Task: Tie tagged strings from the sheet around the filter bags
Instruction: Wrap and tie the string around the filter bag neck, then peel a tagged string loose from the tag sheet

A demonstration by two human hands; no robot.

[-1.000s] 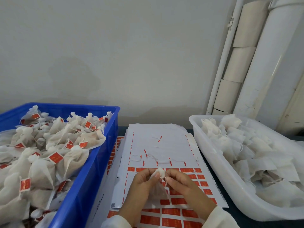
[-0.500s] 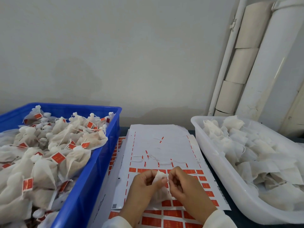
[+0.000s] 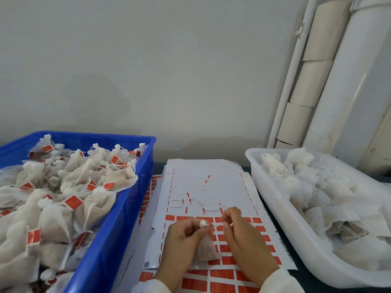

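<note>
Between my hands hangs a white filter bag [image 3: 203, 249], its gathered neck bunched into a small knob at the top. My left hand [image 3: 184, 240] pinches that neck. My right hand [image 3: 243, 233] pinches a thin white string that runs to the neck, just right of it. Both hands hover over a white sheet [image 3: 209, 187] whose lower rows hold red tags [image 3: 228, 260] with strings; the sheet's upper part shows only emptied slots and a few loose strings.
A blue crate [image 3: 127, 208] on the left holds several tied bags with red tags. A white tub [image 3: 281, 216] on the right holds several untied filter bags. More tag sheets lie under the top one. Pipes and paper rolls [image 3: 306, 81] stand at the back right.
My hands have drawn apart: the right hand moved right, pulling the string away from the neck. The bag's top went from a loose flap to a tight small knob.
</note>
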